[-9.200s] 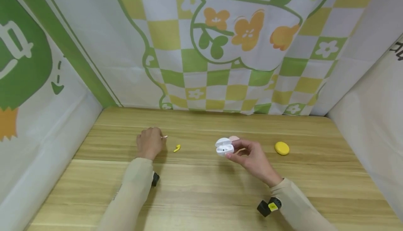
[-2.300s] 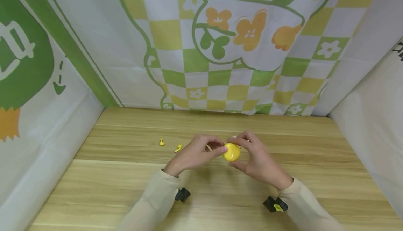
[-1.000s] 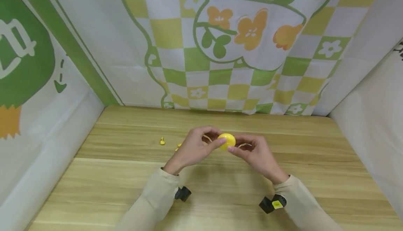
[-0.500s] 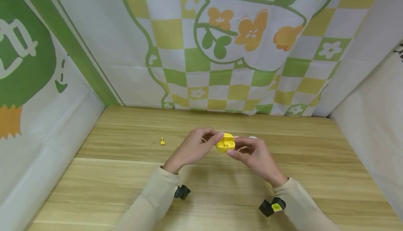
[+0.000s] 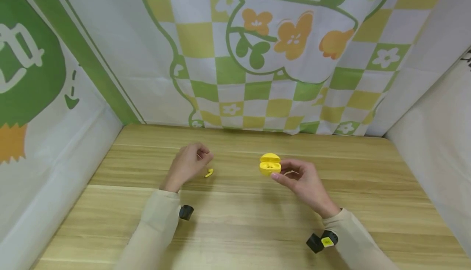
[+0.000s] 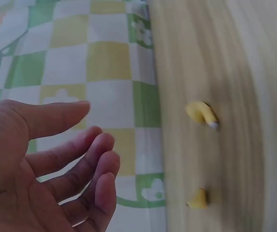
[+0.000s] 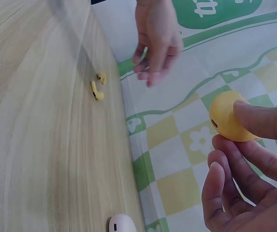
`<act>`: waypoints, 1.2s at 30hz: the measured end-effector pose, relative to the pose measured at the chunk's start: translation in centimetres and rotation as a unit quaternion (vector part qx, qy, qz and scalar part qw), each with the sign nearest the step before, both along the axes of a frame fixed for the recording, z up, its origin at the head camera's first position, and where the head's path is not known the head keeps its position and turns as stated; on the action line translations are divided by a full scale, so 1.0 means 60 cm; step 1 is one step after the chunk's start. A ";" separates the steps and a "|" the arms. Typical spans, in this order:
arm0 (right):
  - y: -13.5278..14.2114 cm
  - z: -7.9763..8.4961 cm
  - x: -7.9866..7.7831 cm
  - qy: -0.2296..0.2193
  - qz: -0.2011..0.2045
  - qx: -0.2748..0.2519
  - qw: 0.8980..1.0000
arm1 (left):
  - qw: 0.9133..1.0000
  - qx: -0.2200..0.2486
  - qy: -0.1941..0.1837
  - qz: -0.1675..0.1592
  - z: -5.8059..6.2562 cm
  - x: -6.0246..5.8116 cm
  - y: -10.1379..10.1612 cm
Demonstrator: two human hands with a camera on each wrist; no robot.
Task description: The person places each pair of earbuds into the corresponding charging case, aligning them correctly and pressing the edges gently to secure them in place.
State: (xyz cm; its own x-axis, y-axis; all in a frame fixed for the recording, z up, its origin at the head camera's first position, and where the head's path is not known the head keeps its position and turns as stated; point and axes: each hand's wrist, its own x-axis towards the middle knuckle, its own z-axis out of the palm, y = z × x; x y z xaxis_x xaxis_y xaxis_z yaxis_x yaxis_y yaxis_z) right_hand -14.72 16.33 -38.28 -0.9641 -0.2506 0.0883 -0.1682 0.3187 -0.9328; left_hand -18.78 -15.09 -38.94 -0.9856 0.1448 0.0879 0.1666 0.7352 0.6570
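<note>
My right hand (image 5: 305, 184) holds up a yellow earbud case (image 5: 270, 168) between thumb and fingers, its lid raised and its slots facing me. In the right wrist view the case's rounded back (image 7: 227, 118) shows. Over the left part of the table, my left hand (image 5: 187, 164) hovers with loosely bent fingers and nothing in them. One yellow earbud (image 5: 209, 173) lies just right of that hand. The left wrist view shows this pair on the wood: an upper earbud (image 6: 202, 112) and a lower earbud (image 6: 198, 198). In the head view, the left hand hides the second one.
A pale pink case (image 7: 122, 224) sits on the table at the bottom of the right wrist view; the right hand hides it in the head view. Behind the wooden table (image 5: 235, 229) hangs a checkered cloth (image 5: 254, 90), with white cloth walls at both sides.
Earlier the right hand held a white case. Both hands then held the yellow case, and its lid was opened. Since then the left hand has let go and moved left toward the earbuds.
</note>
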 end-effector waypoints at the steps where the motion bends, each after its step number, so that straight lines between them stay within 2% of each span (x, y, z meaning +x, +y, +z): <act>1: 0.000 0.000 0.000 -0.001 0.000 0.001 1.000 | 1.000 -0.012 -0.005 0.002 -0.005 -0.001 -0.005; 5: 0.000 -0.002 0.000 -0.002 -0.001 0.008 1.000 | 0.998 -0.057 -0.026 0.010 -0.023 -0.005 -0.015; 10: -0.001 -0.007 -0.001 0.008 0.004 0.011 1.000 | 0.993 -0.109 -0.047 -0.014 -0.044 -0.009 -0.008; 13: -0.002 -0.010 -0.001 0.012 0.010 0.012 1.000 | 0.990 -0.124 -0.058 -0.025 -0.053 -0.012 0.001; 21: -0.004 -0.015 0.003 0.020 0.024 0.017 0.999 | 0.990 -0.134 -0.047 -0.022 -0.070 -0.020 0.015; 25: -0.009 -0.008 0.007 0.013 0.024 0.021 0.999 | 0.991 -0.117 -0.053 -0.023 -0.072 -0.020 0.014; 28: -0.016 0.010 0.017 0.017 0.027 0.025 0.999 | 0.994 -0.094 -0.057 -0.026 -0.067 -0.019 0.011; 32: -0.022 0.030 0.026 0.021 0.032 0.030 0.999 | 0.997 -0.018 -0.053 -0.051 -0.053 -0.017 0.009; 36: -0.019 0.020 0.019 0.016 0.033 0.026 0.999 | 0.993 0.065 -0.054 -0.086 -0.030 -0.012 0.013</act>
